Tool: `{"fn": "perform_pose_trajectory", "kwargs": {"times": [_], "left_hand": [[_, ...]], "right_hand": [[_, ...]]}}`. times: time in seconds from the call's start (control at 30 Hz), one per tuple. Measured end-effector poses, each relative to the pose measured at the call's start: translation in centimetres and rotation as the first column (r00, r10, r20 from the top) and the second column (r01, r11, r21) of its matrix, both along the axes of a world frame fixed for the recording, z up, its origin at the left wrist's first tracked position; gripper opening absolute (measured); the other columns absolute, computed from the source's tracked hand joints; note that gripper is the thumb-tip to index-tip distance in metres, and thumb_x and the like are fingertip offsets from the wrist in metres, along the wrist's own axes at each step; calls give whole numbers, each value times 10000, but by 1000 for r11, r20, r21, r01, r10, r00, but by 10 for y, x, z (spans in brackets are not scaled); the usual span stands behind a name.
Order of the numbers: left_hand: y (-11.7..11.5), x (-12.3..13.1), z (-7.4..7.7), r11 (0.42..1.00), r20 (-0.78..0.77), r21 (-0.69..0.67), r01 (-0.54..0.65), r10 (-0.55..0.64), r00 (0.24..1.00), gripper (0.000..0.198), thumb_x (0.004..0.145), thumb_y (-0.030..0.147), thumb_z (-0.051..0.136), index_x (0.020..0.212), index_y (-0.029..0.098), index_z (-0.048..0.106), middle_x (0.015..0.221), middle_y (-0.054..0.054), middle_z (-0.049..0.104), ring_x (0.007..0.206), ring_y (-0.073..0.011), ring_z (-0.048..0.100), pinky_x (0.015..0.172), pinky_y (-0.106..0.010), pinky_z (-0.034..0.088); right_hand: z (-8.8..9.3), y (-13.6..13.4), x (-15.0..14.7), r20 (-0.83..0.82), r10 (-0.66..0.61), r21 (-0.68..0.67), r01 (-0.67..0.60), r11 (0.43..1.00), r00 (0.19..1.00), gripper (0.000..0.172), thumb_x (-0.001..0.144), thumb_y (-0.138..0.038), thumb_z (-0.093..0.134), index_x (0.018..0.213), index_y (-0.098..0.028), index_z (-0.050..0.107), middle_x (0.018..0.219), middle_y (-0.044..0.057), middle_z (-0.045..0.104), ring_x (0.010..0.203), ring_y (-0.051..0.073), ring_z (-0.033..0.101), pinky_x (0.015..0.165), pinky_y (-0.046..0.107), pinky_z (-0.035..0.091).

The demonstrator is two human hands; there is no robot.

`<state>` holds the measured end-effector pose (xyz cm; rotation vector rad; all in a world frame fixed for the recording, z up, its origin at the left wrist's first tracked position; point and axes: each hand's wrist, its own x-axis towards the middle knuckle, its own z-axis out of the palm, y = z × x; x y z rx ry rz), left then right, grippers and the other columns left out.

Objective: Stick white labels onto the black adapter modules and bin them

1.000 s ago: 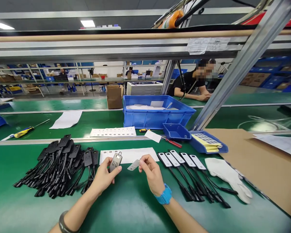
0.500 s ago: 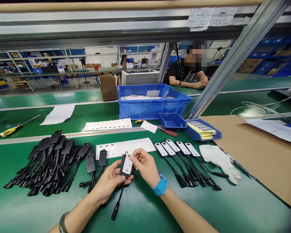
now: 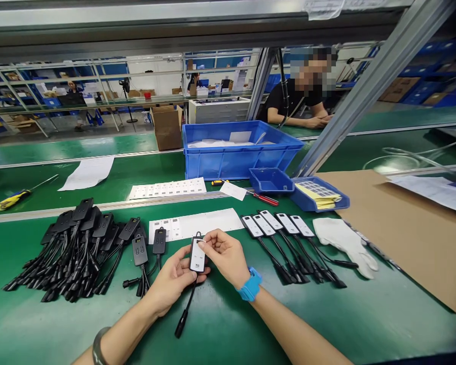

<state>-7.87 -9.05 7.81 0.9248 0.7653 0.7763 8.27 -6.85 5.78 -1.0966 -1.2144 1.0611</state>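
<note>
My left hand (image 3: 177, 279) is closed around a small black controller box with a short cable (image 3: 188, 299) hanging from it. A white label (image 3: 197, 258) covers most of the box's front face. My right hand (image 3: 225, 253) is closed, its thumb and fingertips at the label's upper right corner. Behind the hands lies a white label sheet (image 3: 209, 223). Two unlabelled black controllers (image 3: 140, 251) are left of my left hand, beside a large pile of similar ones (image 3: 83, 243). Several controllers with white labels (image 3: 270, 223) lie in a row to the right.
A white glove (image 3: 344, 243) and a cardboard sheet (image 3: 403, 238) lie at the right. Behind are a large blue bin (image 3: 220, 162), a small blue tray (image 3: 271, 181), a tray of yellow label sheets (image 3: 319, 195) and a red screwdriver (image 3: 265, 198). A person (image 3: 296, 109) sits across the bench.
The label, tilted and partly off the box edge before, now lies in line with the box face. My right fingers have shifted slightly left with it. The camera view has tipped a little.
</note>
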Motion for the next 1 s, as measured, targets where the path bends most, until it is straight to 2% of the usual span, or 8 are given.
{"fn": "perform_pose_trajectory", "kwargs": {"times": [0.17,0.53,0.77,0.9,1.0], "left_hand": [[-2,0,1,999,-22,27,18,-17,1000,535,842,235,646,1320,169,414,1101,-134,633,1089,-277,577,986,-444,421],[-1,2,1,996,-77,87,16,-9,997,528,825,352,693,1271,189,463,1090,-127,648,1061,-269,586,953,-414,458],[-2,3,0,996,-117,91,22,-11,993,534,835,355,669,1275,187,417,1137,-129,630,1098,-269,575,972,-420,458],[1,5,0,996,-146,85,11,2,989,593,810,408,685,1280,195,391,1171,-130,619,1093,-289,588,948,-419,487],[-1,1,-3,998,-191,45,-50,58,980,735,714,486,758,1290,216,389,1181,-121,629,1068,-316,609,943,-422,506]], "right_hand": [[1,-1,0,-7,-17,-9,17,1000,1000,197,754,-348,687,766,-173,595,625,-6,548,545,117,508,506,243,454],[5,1,-1,-21,-42,-46,41,998,999,200,721,-344,691,724,-173,587,583,-12,533,510,107,484,469,233,424],[0,2,-2,-34,-49,-43,48,998,998,176,730,-314,685,731,-170,585,585,-17,530,512,104,479,468,222,407],[-1,5,-5,-38,-63,-41,62,997,997,161,728,-301,678,736,-172,582,589,-18,534,517,108,487,481,226,413],[0,7,-8,3,-116,-26,116,993,993,144,711,-271,676,775,-184,581,581,-38,514,530,109,484,500,223,409]]}}
